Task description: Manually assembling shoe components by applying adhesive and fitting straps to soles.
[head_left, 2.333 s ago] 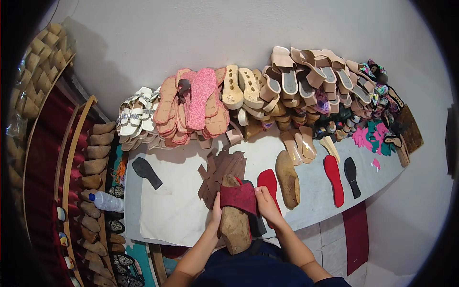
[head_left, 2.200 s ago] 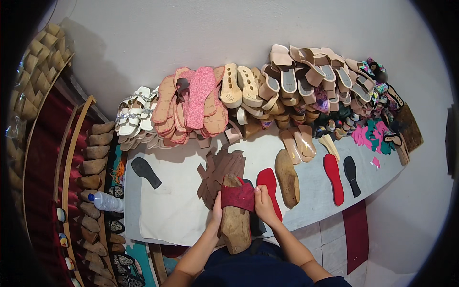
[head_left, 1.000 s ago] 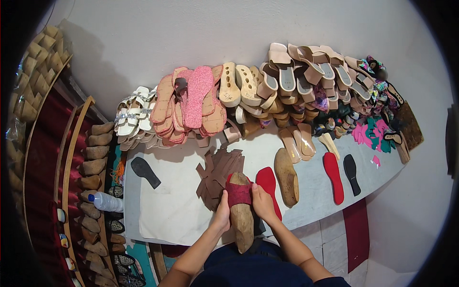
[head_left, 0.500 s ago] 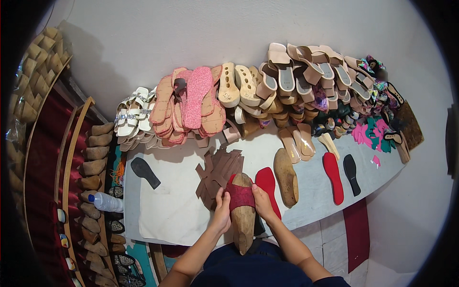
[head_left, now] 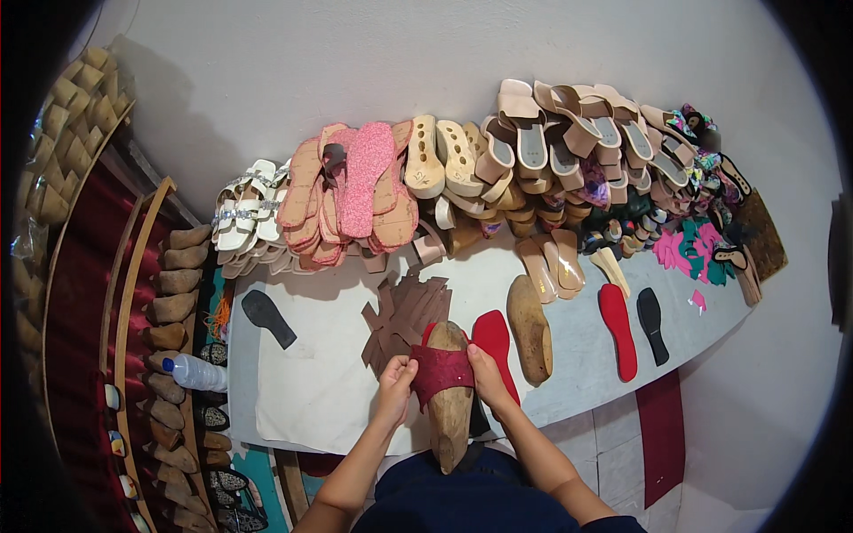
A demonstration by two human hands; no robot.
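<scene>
A wooden shoe last (head_left: pixel 450 428) points its narrow end toward my body at the table's near edge. A dark red strap (head_left: pixel 442 371) lies across the last's broad part, with a bit of red showing at the far end beside the wood. My left hand (head_left: pixel 396 389) pinches the strap's left end, which stands out from the last. At the other side, my right hand (head_left: pixel 489 377) closes on the strap's right end against the wood. Brown strips (head_left: pixel 404 311) lie in a heap just beyond, and a red insole (head_left: pixel 498 348) is right of the last.
A second wooden last (head_left: pixel 530 333), another red insole (head_left: pixel 619 333) and black soles (head_left: pixel 653 324) lie rightward on the table (head_left: pixel 569 391). Piled sandals (head_left: pixel 533 142) and pink insoles (head_left: pixel 369 178) line the wall. At left stand a plastic bottle (head_left: pixel 200 375) and a rack of lasts (head_left: pixel 171 309).
My left hand has drawn the strap's left end outward, away from the last, so it spreads wider. My right hand stays at the strap's right side.
</scene>
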